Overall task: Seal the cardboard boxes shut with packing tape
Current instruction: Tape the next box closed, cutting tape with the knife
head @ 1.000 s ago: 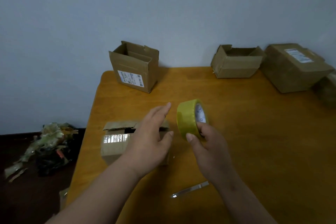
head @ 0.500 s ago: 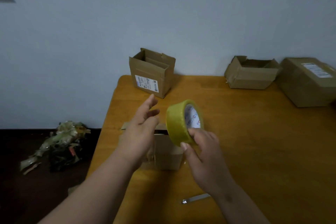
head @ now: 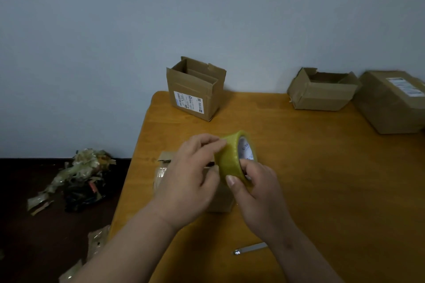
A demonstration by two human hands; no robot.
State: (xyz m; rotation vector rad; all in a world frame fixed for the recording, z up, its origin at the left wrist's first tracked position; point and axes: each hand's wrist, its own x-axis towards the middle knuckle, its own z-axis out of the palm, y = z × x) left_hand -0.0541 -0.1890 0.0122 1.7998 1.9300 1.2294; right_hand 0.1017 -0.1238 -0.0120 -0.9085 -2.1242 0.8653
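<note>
Right fingers (head: 232, 180) grip the tape roll (head: 230, 158) from below; left fingers (head: 212, 141) pinch its upper rim; the roll hovers above a small box (head: 218, 197) on the desk (head: 322, 179); 3 boxes stand behind.

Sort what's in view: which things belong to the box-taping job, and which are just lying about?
Job: tape roll in both hands; small box under them; two open boxes; labelled closed box.
Lying about: metal blade; floor scraps.
</note>
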